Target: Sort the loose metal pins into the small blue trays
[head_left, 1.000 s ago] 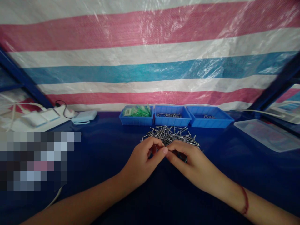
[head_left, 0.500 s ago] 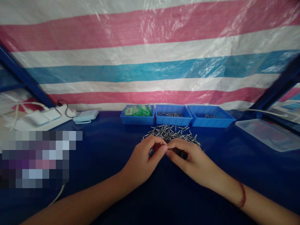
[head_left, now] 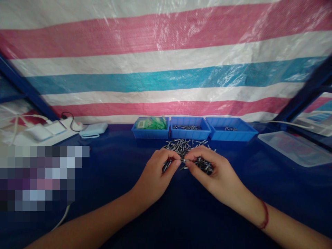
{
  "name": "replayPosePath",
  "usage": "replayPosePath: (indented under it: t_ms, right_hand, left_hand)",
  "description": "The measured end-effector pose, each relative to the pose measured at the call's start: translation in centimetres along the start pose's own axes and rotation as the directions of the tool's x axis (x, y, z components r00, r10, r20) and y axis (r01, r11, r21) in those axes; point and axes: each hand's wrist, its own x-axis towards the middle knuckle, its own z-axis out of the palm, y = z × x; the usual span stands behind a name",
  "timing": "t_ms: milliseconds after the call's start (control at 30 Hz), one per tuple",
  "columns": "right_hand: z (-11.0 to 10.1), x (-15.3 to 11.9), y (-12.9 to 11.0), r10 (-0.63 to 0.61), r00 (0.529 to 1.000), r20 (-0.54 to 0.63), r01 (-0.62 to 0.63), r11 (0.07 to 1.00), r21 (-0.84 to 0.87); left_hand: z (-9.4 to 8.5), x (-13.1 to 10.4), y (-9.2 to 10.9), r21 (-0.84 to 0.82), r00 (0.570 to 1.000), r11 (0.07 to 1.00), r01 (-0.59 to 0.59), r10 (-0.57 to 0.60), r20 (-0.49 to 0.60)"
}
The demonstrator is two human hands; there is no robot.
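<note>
My left hand (head_left: 155,174) and my right hand (head_left: 218,173) meet over the pile at the middle of the table. Between their fingertips a small silvery blind rivet (head_left: 183,160) lies level, its left end pinched by the left hand and its right end by the right. Under and behind the fingers spreads a loose pile of blind rivets (head_left: 178,147), partly hidden by both hands. A dark red cord circles my right wrist.
Behind the pile stand three blue bins: the left bin (head_left: 150,134) with green packets, the middle bin (head_left: 190,135) and right bin (head_left: 233,135) with rivets. A clear plastic lid (head_left: 293,147) lies right. At left are a power strip (head_left: 49,133) and a light-blue case (head_left: 93,130).
The hands have drawn slightly apart, so the rivet between the fingertips now shows. The view has shifted slightly.
</note>
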Motion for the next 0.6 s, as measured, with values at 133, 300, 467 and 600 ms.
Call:
replayPosePath:
  t_ms: [133,300,467,600]
  right_hand:
    - [-0.1,-0.1,-0.2,-0.109,0.994,-0.009,0.108,0.991,-0.085]
    - [-0.8,0.3,-0.3,-0.238,0.971,0.027,0.235,0.927,-0.292]
    - [-4.6,2.4,2.2,-0.280,0.944,-0.174,0.137,0.813,-0.565]
    - [-7.7,3.7,6.5,-0.183,0.891,-0.416,-0.188,0.684,-0.704]
  left_hand:
    - [0.0,0.0,0.0,0.026,1.000,0.999,-0.028,0.028,0.010]
    - [-0.2,0.0,0.3,0.120,0.997,0.990,-0.073,0.068,0.038]
    - [-1.5,0.8,0.0,0.324,0.990,0.935,-0.143,0.137,0.043]
    - [-2.6,1.3,-0.4,0.448,0.981,0.877,-0.172,0.112,0.158]
